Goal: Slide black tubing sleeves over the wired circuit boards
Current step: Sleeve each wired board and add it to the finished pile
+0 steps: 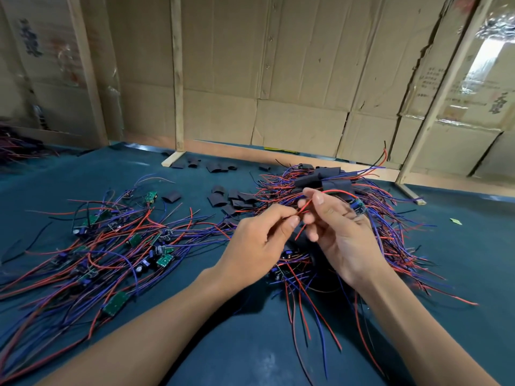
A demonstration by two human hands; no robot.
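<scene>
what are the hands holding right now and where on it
Both hands pinch one red wire partway along its length: the left hand lower, the right hand higher. Its circuit board sits behind the right fingers, not clearly gripped.

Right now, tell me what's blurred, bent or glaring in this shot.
Head view: wide-angle bends the wooden posts outward; the left cardboard wall smears with blur; glare burns out the gap at top right; both hands, left and right, on the red wire, stay fairly sharp.
</scene>
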